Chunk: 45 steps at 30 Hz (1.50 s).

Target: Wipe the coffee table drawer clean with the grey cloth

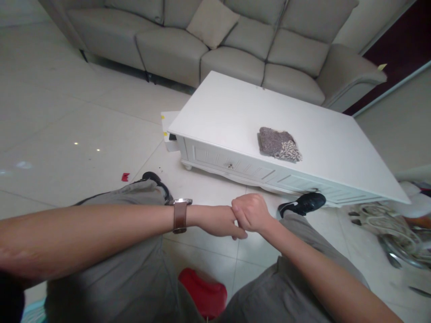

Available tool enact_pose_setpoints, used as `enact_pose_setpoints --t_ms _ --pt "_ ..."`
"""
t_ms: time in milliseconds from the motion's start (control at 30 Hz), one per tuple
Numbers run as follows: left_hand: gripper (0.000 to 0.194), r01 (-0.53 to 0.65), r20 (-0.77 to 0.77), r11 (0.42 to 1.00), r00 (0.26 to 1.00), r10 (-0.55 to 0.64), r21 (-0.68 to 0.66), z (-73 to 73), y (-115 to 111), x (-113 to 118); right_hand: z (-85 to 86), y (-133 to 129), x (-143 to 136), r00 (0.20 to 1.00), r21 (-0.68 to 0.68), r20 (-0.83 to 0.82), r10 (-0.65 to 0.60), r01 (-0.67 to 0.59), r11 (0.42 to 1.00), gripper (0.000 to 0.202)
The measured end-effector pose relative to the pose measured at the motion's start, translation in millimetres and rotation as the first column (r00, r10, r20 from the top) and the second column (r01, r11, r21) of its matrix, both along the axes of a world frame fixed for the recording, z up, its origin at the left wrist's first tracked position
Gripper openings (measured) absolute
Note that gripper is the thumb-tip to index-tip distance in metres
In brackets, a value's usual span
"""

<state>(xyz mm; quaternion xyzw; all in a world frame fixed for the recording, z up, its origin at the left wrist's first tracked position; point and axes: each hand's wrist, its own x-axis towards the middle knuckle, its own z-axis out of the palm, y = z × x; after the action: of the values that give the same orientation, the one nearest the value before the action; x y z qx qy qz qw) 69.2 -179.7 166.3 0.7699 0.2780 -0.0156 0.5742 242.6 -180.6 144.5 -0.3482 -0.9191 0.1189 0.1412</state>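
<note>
In front of me, above the floor between my knees, my two hands meet. My left hand (217, 220), with a brown-strapped watch (180, 216) on its wrist, has curled fingers partly hidden behind the other hand. Closed against those fingers is my right hand (252, 212), which appears to clasp them. No object shows in either hand. Beyond them, a folded grey cloth (274, 141) with a cream pattern lies on the white coffee table (235, 112), apart from both hands.
A grey sofa (175, 49) with a beige cushion (213, 22) stands behind the table. White boxes (171, 144) sit by the table's left end. A red scrap (125, 177) lies on the tiled floor. Below me is a red seat (204, 294). Clutter (387, 220) stands at right.
</note>
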Motion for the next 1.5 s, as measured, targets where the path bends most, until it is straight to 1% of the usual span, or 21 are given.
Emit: enact_pose_setpoints --t_ms 133,233,300,367,433,467,533,600,700,767,833,900,967,1000,1033,1133,1200,1267,1333,1400,1500 --pt "0.028 0.029 -0.027 0.999 0.999 -0.028 0.045 12.3 -3.3 -4.0 2.7 2.2 3.1 0.996 0.075 -0.041 0.084 -0.081 0.994 0.065" --pt "0.031 0.058 -0.052 0.997 0.997 -0.055 0.046 19.4 -6.1 -5.8 3.1 0.3 3.0 0.991 0.079 -0.071 0.111 -0.105 0.991 0.065" --pt "0.031 0.058 -0.063 0.998 0.996 -0.057 0.019 22.3 -6.8 -5.9 3.3 -0.6 2.4 0.990 0.050 -0.081 0.111 -0.107 0.993 0.066" --pt "0.031 0.050 -0.069 0.998 0.996 -0.052 -0.037 24.4 -6.5 -5.7 3.5 -0.7 1.6 0.992 0.008 -0.078 0.100 -0.099 0.995 0.069" --pt "0.029 0.040 -0.062 0.996 0.997 -0.045 -0.077 25.4 -5.2 -5.7 3.2 -0.2 0.6 0.994 -0.058 -0.067 0.082 -0.085 0.995 0.069" --pt "0.028 0.033 -0.061 0.997 0.997 -0.038 -0.072 25.1 -4.1 -5.8 2.6 0.1 0.2 0.995 -0.102 -0.064 0.073 -0.079 0.992 0.068" --pt "0.024 0.016 -0.082 1.000 0.996 -0.018 -0.018 22.2 -1.3 -6.4 0.2 1.1 -0.9 0.996 -0.211 -0.064 0.054 -0.067 0.975 0.065" --pt "0.020 0.022 -0.115 0.999 0.993 -0.017 0.046 16.0 1.1 -7.3 -3.6 2.3 -2.1 0.997 -0.317 -0.070 0.039 -0.059 0.947 0.062" --pt "0.021 0.075 -0.167 0.985 0.985 -0.049 0.156 3.3 1.2 -9.9 -9.9 4.4 -3.8 0.996 -0.401 -0.089 0.013 -0.047 0.915 0.059" --pt "0.027 0.146 -0.192 0.942 0.977 -0.089 0.304 -4.5 -2.1 -12.4 -13.3 4.8 -5.0 0.995 -0.405 -0.095 -0.024 -0.017 0.914 0.054" --pt "0.030 0.222 -0.182 0.866 0.971 -0.154 0.448 -10.3 -7.2 -14.7 -15.8 3.8 -6.7 0.995 -0.437 -0.090 -0.048 0.004 0.900 0.052" --pt "0.030 0.261 -0.148 0.807 0.965 -0.216 0.530 -14.1 -12.3 -16.2 -17.7 1.6 -8.8 0.995 -0.510 -0.090 -0.042 -0.010 0.860 0.054" --pt "0.030 0.265 -0.121 0.782 0.964 -0.238 0.565 -16.7 -15.8 -16.4 -19.0 -0.6 -10.9 0.995 -0.553 -0.092 -0.036 -0.021 0.833 0.056" --pt "0.031 0.265 -0.116 0.775 0.963 -0.244 0.574 -17.7 -16.6 -16.1 -19.5 -1.3 -11.6 0.996 -0.543 -0.083 -0.033 -0.018 0.840 0.056" --pt "0.031 0.268 -0.114 0.768 0.962 -0.249 0.582 -18.4 -16.8 -15.7 -19.9 -1.5 -12.0 0.997 -0.511 -0.066 -0.029 -0.009 0.859 0.057" --pt "0.025 0.248 -0.091 0.735 0.965 -0.247 0.631 -18.3 -14.4 -13.8 -19.6 0.9 -11.0 1.000 -0.370 0.002 -0.013 0.013 0.929 0.059" --pt "0.020 0.213 -0.047 0.704 0.968 -0.248 0.677 -14.9 -11.3 -12.7 -17.8 4.4 -8.9 1.000 -0.292 0.022 -0.012 0.018 0.956 0.062" --pt "0.016 0.187 -0.008 0.675 0.966 -0.259 0.714 -8.9 -8.1 -12.0 -14.6 8.2 -6.2 1.000 -0.235 0.023 -0.009 0.014 0.972 0.064" --pt "0.015 0.190 -0.001 0.650 0.960 -0.279 0.736 -2.1 -5.3 -11.6 -10.6 11.5 -3.6 1.000 -0.183 0.023 -0.007 0.011 0.983 0.065" --pt "0.014 0.196 -0.003 0.638 0.957 -0.290 0.744 3.1 -3.4 -11.2 -6.8 13.9 -1.7 1.000 -0.144 0.025 -0.010 0.014 0.989 0.064" --pt "0.013 0.195 -0.011 0.617 0.957 -0.288 0.763 5.2 -2.6 -10.6 -3.8 15.9 0.0 1.000 -0.116 0.028 -0.004 0.008 0.993 0.064"
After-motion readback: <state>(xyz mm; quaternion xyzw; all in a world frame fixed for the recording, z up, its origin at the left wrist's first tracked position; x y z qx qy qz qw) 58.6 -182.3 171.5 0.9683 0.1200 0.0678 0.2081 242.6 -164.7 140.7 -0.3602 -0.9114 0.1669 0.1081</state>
